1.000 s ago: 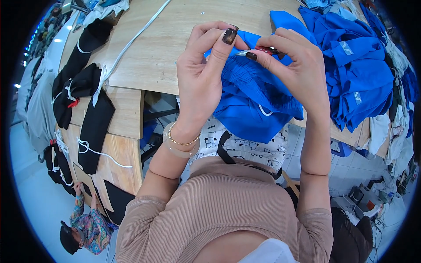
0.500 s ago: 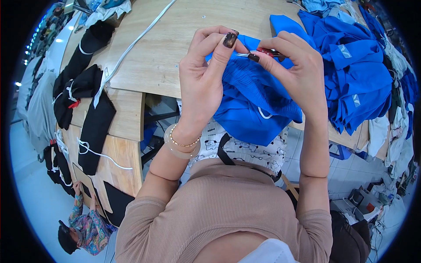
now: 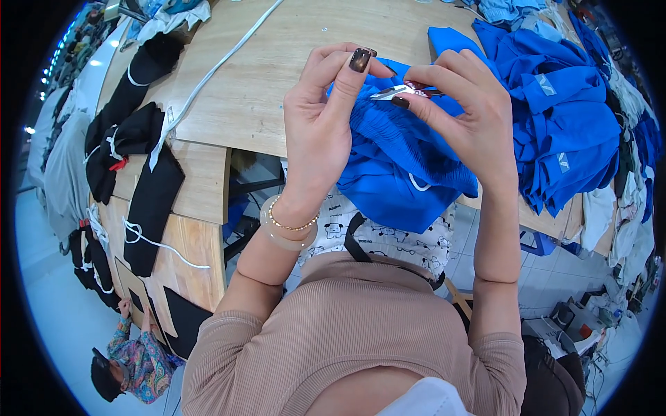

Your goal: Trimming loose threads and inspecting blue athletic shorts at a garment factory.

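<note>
In my right hand (image 3: 466,104) I hold a small pair of thread snips (image 3: 402,91), with pale metal blades and a red part, pointing left over the blue cloth. My left hand (image 3: 329,104) is raised beside the blades, its thumb pressed near the bent fingers. What those fingers pinch, if anything, I cannot make out. Below and behind both hands lies a bright blue garment (image 3: 399,180) with a gathered, elastic-looking band and a white cord loop. It hangs over the near table edge toward my lap.
A pile of blue garments (image 3: 572,125) lies to the right on the wooden table (image 3: 257,90). Black rolled cloth pieces (image 3: 154,222) with white cords lie left, near a long white cord (image 3: 211,73). Another person (image 3: 142,353) works at lower left.
My right hand has turned the snips so their blades show more fully. The blades now sit a little apart from my left fingers, which have shifted slightly.
</note>
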Demonstrator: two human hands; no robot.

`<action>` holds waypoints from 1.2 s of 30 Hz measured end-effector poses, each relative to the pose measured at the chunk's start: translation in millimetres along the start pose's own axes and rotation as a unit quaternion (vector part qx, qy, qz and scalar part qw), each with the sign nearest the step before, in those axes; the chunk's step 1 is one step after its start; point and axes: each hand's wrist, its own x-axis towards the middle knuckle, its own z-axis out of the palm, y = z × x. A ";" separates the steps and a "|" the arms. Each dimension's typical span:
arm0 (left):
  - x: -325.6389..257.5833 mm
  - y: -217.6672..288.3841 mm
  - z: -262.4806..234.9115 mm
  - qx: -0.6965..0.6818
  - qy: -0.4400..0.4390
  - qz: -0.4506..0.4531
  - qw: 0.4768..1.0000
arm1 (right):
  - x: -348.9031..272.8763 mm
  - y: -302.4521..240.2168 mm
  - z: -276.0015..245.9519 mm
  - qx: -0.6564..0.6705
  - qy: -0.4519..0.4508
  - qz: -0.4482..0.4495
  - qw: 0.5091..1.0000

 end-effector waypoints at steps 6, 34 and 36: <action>1.6 1.7 0.7 0.007 -0.005 -0.011 1.000 | 2.8 2.0 -2.0 -0.009 0.003 0.011 1.000; 6.0 -5.4 -10.5 0.003 0.019 -0.070 0.997 | -11.1 1.9 7.3 0.054 -0.051 0.083 0.994; 9.6 -7.2 -39.1 -0.004 0.069 -0.090 0.994 | -24.6 3.2 13.2 0.154 -0.012 0.193 0.969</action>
